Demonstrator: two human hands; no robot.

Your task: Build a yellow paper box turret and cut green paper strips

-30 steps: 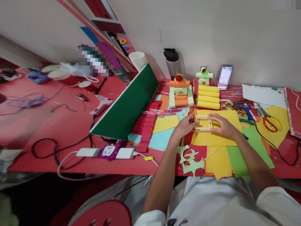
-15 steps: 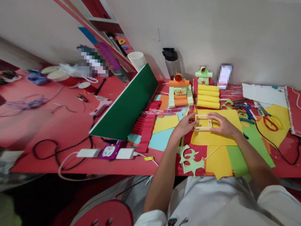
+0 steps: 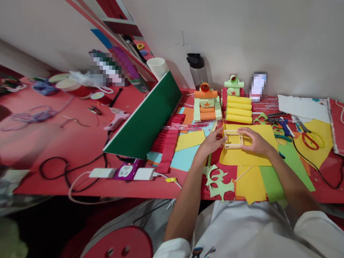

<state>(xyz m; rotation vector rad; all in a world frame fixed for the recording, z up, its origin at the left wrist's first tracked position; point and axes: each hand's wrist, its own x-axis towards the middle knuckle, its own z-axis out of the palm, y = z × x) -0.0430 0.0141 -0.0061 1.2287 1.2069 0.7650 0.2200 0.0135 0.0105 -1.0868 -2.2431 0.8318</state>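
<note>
- Nearest, cut-out pale green paper lies at 7 o'clock from the stick frame, a green sheet at about 5.
- The stick frame sits over a yellow sheet, gripped at both ends: left hand at its 9 o'clock end, right hand at its 3, thumbs and fingers curled to it.
- Scissors lie at 3 o'clock.
- Beyond, at 12, yellow rolls.
- Farthest, at 11, a bottle.
</note>
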